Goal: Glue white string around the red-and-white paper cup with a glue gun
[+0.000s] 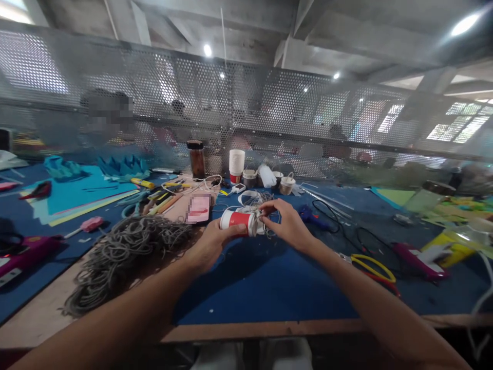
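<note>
A red-and-white paper cup lies on its side above the blue mat, held from below and left by my left hand, whose fingers wrap round it. My right hand is closed at the cup's open end, pinching grey cord that is wound round the rim. A big tangle of the same grey cord lies on the table just left of my left forearm.
A stack of white cups, a brown jar and small cord-wrapped cups stand at the back by a perforated metal screen. Yellow-handled scissors, pink glue guns and coloured paper sheets lie around. People sit behind the screen.
</note>
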{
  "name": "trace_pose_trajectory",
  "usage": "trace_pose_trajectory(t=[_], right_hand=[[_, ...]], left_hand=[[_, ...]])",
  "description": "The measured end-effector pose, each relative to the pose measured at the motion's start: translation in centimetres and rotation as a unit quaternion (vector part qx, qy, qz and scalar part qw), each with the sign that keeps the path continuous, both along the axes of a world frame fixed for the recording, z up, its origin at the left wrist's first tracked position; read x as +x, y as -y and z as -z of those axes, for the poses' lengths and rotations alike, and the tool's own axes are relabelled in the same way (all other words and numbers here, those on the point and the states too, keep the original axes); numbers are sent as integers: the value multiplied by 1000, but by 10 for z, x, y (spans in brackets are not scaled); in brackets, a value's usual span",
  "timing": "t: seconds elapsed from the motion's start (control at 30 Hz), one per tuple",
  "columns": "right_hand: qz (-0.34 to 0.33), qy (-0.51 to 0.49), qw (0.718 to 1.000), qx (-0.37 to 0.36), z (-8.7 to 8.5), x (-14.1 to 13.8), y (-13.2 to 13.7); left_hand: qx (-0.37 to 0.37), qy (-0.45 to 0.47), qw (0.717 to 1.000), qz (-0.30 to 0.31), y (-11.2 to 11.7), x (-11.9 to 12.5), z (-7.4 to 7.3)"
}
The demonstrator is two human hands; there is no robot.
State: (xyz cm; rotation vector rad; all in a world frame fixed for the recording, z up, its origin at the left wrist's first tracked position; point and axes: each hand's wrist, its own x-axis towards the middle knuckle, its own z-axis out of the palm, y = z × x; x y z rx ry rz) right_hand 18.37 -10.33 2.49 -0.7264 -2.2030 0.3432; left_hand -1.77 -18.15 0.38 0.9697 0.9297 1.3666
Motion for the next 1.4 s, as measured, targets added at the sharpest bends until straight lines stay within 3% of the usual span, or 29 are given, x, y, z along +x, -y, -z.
trace_pose_trajectory(t=[0.4,0.8,1.13,1.4], right_hand=[[-42,21,999,17,0,5,11],[-8,3,1000,17,7,3,17],[-17,53,989,135,3,6,18],[-3,54,989,141,-1,6,18]], left_hand=[[-14,-3,1000,7,3,-1,-1],[-36,-33,999,-14,2,0,2],[-20,-102,994,-31,0,1,10],[-2,-127,992,-15,3,2,9]])
